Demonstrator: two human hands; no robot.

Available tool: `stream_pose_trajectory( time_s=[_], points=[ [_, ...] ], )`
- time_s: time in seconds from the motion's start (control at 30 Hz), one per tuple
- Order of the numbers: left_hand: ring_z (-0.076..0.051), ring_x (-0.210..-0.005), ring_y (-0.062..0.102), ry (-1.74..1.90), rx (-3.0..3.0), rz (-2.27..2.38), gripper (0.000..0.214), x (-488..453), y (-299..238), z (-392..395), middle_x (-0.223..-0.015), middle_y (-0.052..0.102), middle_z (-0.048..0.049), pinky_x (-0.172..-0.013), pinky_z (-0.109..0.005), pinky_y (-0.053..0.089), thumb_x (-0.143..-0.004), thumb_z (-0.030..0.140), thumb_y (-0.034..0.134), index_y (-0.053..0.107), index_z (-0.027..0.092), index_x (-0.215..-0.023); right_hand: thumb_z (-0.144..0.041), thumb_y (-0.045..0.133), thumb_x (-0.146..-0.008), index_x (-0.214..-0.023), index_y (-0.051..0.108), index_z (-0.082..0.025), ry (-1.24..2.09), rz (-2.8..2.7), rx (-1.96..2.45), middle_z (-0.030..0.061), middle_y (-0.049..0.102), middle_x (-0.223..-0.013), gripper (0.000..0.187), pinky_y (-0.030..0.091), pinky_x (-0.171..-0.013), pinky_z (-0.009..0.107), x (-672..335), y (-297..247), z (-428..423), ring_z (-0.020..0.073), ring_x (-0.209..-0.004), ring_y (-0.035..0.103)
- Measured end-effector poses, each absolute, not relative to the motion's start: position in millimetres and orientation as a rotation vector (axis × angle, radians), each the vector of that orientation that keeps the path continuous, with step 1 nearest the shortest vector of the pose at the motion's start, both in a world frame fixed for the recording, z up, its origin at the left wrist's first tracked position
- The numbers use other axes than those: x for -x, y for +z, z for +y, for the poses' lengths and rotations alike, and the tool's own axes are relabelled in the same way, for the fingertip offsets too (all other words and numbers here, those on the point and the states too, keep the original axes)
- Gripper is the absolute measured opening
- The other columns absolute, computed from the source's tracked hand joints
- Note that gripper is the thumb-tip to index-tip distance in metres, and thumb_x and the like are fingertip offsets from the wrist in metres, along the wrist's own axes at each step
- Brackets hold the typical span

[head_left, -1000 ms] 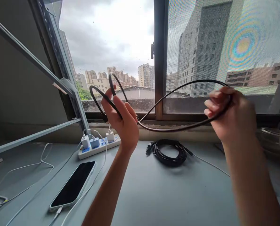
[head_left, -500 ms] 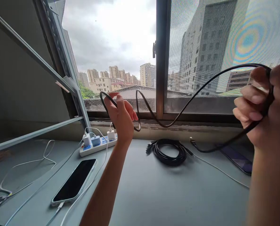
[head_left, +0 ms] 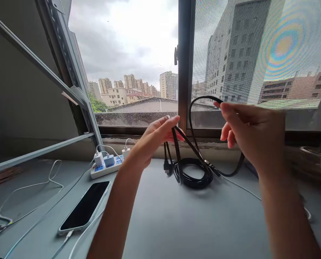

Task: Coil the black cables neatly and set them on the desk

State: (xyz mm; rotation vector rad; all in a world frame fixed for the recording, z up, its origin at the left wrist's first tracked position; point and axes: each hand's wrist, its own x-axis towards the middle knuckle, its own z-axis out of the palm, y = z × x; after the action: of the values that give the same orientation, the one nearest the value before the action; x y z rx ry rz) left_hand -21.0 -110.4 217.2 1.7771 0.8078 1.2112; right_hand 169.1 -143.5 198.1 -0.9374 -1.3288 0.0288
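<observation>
Cable, black, thin and rubbery, is held in the air near the window frame, over the table's far edge. By the left hand two hanging strands are pinched; by the right hand a loop is nipped between thumb and forefinger. A round black coil is laid flat below. Smooth grey surface is left open nearer in; a glossy phone and a white power strip are kept left.

Coiled cable on table ahead, below window. Power strip to its left; phone nearer me. Held cable strung between my left hand and right hand, above the coil.
</observation>
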Motion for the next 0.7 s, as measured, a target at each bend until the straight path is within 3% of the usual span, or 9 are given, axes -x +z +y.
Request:
stream_pose_trajectory(
  time_s=[0.17,0.3,0.47,0.53,0.7],
  points=[
    [-0.012,-0.064,0.062,1.098,-1.731,0.588,0.034,11,208,-106,-0.07,0.065,-0.0021,-0.061,-0.023,0.049,-0.082,0.053,0.056,0.06,0.019,-0.084,-0.048,0.06,-0.083,-0.08,0.075,-0.022,-0.051,-1.42,0.985,-0.0025,0.057,-0.046,0.029,0.032,-0.034,0.025,-160,196,-146,0.0075,-0.029,0.041],
    [-0.011,-0.069,0.063,1.049,-1.755,0.608,0.029,6,205,-107,-0.076,0.066,-0.0021,-0.065,-0.022,0.049,-0.083,0.046,0.057,0.058,0.017,-0.087,-0.047,0.058,-0.084,-0.077,0.073,-0.022,-0.092,-1.531,0.993,-0.0025,0.059,-0.049,0.03,0.033,-0.037,0.024,-156,195,-145,0.0069,-0.03,0.043],
    [-0.012,-0.073,0.064,1.047,-1.745,0.578,0.027,6,205,-105,-0.076,0.067,-0.0016,-0.061,-0.02,0.047,-0.082,0.043,0.06,0.058,0.016,-0.088,-0.05,0.054,-0.086,-0.067,0.07,-0.02,-0.089,-1.611,0.976,-0.0035,0.049,-0.042,0.039,0.032,-0.04,0.023,-152,194,-145,0.0069,-0.034,0.041],
    [-0.011,-0.069,0.064,1.077,-1.731,0.573,0.028,5,204,-102,-0.072,0.066,-0.0008,-0.06,-0.02,0.046,-0.08,0.043,0.062,0.058,0.016,-0.087,-0.051,0.055,-0.085,-0.07,0.071,-0.019,-0.08,-1.647,0.973,-0.0034,0.047,-0.044,0.038,0.031,-0.041,0.023,-148,194,-146,0.0068,-0.037,0.04],
    [-0.008,-0.054,0.057,1.176,-1.657,0.714,0.027,2,201,-98,-0.059,0.063,0.0017,-0.056,-0.02,0.044,-0.079,0.041,0.064,0.057,0.016,-0.085,-0.052,0.065,-0.075,-0.1,0.071,-0.022,-0.122,-1.759,1.015,-0.0038,0.052,-0.054,0.039,0.032,-0.041,0.021,-145,191,-144,0.007,-0.042,0.041]
  ],
)
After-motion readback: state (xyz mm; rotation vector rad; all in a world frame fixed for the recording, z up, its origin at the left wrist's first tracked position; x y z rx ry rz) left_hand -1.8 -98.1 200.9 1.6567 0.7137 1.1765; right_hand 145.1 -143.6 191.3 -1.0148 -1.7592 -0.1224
